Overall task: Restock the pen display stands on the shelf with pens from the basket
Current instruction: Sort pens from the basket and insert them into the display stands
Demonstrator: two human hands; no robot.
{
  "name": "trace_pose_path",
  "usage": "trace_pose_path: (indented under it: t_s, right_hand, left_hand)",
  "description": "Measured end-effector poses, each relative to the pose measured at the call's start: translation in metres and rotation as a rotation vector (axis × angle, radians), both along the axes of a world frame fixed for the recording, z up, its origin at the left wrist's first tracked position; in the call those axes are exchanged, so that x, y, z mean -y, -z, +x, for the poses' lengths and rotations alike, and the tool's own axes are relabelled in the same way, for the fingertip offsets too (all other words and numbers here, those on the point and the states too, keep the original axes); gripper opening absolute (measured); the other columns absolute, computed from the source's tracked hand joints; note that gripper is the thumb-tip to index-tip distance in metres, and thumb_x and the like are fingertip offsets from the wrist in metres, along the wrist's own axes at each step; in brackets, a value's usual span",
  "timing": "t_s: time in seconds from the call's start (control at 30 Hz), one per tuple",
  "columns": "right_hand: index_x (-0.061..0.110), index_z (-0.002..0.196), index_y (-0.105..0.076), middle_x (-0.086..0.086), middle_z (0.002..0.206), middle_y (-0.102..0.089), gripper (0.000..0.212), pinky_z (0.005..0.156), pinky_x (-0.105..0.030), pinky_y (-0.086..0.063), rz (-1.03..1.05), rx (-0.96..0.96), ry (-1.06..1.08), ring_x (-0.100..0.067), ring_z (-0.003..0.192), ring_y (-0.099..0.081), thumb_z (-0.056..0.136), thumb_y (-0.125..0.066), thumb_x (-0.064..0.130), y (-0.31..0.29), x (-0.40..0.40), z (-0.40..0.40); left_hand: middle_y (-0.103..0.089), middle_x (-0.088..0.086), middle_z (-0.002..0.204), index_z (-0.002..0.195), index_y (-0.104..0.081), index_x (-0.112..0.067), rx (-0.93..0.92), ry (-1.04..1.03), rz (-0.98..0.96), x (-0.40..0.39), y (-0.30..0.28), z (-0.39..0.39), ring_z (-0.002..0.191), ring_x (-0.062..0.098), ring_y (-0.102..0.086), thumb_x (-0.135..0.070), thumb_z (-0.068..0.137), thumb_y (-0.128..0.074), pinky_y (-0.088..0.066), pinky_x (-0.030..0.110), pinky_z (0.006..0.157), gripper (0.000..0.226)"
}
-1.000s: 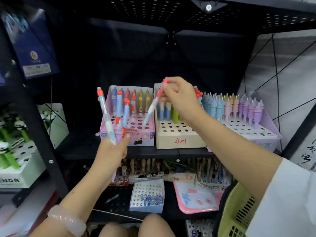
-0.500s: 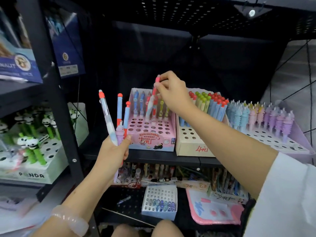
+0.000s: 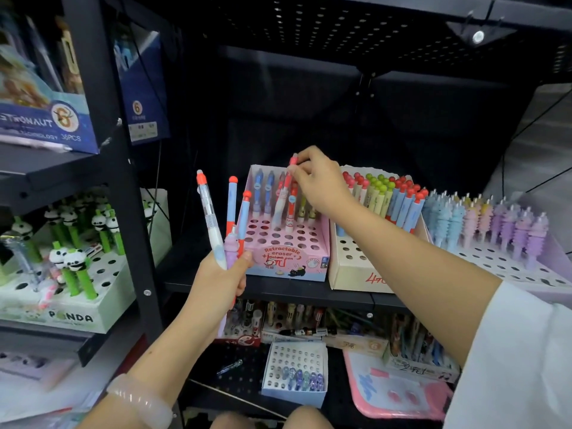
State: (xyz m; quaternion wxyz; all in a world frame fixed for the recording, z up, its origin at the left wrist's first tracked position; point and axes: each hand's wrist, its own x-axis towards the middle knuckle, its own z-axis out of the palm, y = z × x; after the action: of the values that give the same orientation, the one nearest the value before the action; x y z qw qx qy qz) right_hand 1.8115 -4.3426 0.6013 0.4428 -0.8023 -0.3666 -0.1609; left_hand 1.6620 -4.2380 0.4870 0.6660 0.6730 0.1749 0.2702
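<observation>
Three display stands (image 3: 288, 243), two hands (image 3: 318, 181)

The right hand (image 3: 318, 181) has carried its pen (image 3: 283, 193) from the beige stand (image 3: 349, 261) down into the pink stand (image 3: 291, 243).

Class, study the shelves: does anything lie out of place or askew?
Yes. A loose clear pen lies flat on the lower perforated shelf, outside the white holed stand beside it. Left, in the panda stand, several pens lean crookedly instead of standing upright.
</observation>
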Motion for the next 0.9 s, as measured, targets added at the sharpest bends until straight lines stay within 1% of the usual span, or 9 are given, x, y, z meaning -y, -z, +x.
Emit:
trace_pose_path:
  t_s: [0.13,0.23,0.33,0.43,0.63,0.73,0.8,0.83,0.9]
  right_hand:
    - [0.016,0.099,-0.050,-0.001,0.068,-0.061,0.005,0.047,-0.012,-0.040,-0.012,0.021,0.012,-0.006,0.052,-0.048,0.097,-0.049,0.020,-0.002,-0.003,0.000]
    - [0.010,0.106,-0.053,0.004,0.062,-0.057,0.014,0.049,-0.017,-0.039,-0.140,0.001,0.022,-0.006,0.053,-0.048,0.096,-0.050,0.019,0.003,-0.004,0.000]
    - [0.009,0.106,-0.058,-0.002,0.087,-0.064,0.019,0.068,-0.025,-0.047,-0.233,0.012,0.043,-0.012,0.077,-0.058,0.090,-0.057,0.020,0.009,-0.006,0.000]
    - [0.011,0.103,-0.066,-0.010,0.114,-0.050,0.019,0.088,-0.027,-0.041,-0.314,0.095,0.117,-0.022,0.106,-0.048,0.087,-0.061,0.021,0.015,-0.009,0.001]
    - [0.012,0.107,-0.065,-0.011,0.117,-0.047,0.024,0.091,-0.030,-0.040,-0.375,0.093,0.159,-0.026,0.112,-0.046,0.087,-0.061,0.025,0.012,-0.009,-0.002]
    - [0.013,0.113,-0.061,-0.006,0.115,-0.053,0.027,0.089,-0.026,-0.039,-0.213,0.212,0.188,-0.020,0.110,-0.046,0.088,-0.059,0.024,0.009,-0.006,-0.015]
    - [0.017,0.110,-0.060,-0.001,0.102,-0.059,0.021,0.082,-0.020,-0.045,-0.047,0.071,0.034,-0.016,0.098,-0.055,0.091,-0.056,0.026,0.007,-0.005,-0.029]
    - [0.021,0.106,-0.059,0.001,0.097,-0.062,0.017,0.077,-0.019,-0.047,0.012,-0.100,-0.092,-0.016,0.091,-0.059,0.092,-0.055,0.029,0.005,-0.005,-0.038]
    - [0.030,0.099,-0.057,0.002,0.093,-0.067,0.010,0.079,-0.024,-0.052,0.033,-0.381,-0.290,-0.013,0.086,-0.065,0.092,-0.054,0.036,0.006,-0.004,-0.050]
  left_hand:
    - [-0.045,-0.008,0.045,0.081,-0.061,-0.014,-0.004,-0.002,0.005,-0.002,-0.005,-0.002,0.040,0.003,-0.041,-0.026,0.091,-0.056,-0.033,0.014,0.036,0.017]
    - [-0.045,-0.009,0.044,0.081,-0.059,-0.012,0.004,-0.003,0.017,-0.005,-0.011,-0.003,0.040,0.002,-0.040,-0.026,0.092,-0.055,-0.034,0.014,0.037,0.018]
    - [-0.046,-0.010,0.043,0.080,-0.060,-0.012,0.016,0.001,0.023,-0.005,-0.015,-0.004,0.040,0.002,-0.041,-0.025,0.092,-0.055,-0.035,0.014,0.038,0.018]
    - [-0.046,-0.009,0.044,0.078,-0.059,-0.013,0.006,0.003,0.033,-0.004,-0.017,-0.005,0.040,0.002,-0.041,-0.025,0.092,-0.056,-0.034,0.015,0.037,0.019]
    - [-0.047,-0.008,0.042,0.081,-0.060,-0.011,-0.025,0.012,0.052,-0.002,-0.018,-0.007,0.039,0.003,-0.041,-0.025,0.092,-0.055,-0.033,0.017,0.036,0.018]
    - [-0.047,-0.008,0.042,0.083,-0.060,-0.010,-0.027,0.022,0.057,0.001,-0.021,-0.007,0.039,0.002,-0.042,-0.025,0.092,-0.055,-0.034,0.016,0.037,0.018]
    - [-0.047,-0.009,0.043,0.083,-0.060,-0.009,-0.016,0.029,0.048,0.005,-0.023,-0.006,0.040,0.003,-0.042,-0.025,0.092,-0.055,-0.034,0.016,0.037,0.019]
    - [-0.047,-0.009,0.044,0.083,-0.060,-0.009,-0.011,0.033,0.042,0.007,-0.024,-0.006,0.040,0.003,-0.042,-0.025,0.092,-0.055,-0.033,0.016,0.037,0.019]
    - [-0.047,-0.008,0.044,0.083,-0.059,-0.010,-0.008,0.048,0.043,0.013,-0.026,-0.004,0.042,0.005,-0.042,-0.026,0.092,-0.055,-0.033,0.018,0.038,0.019]
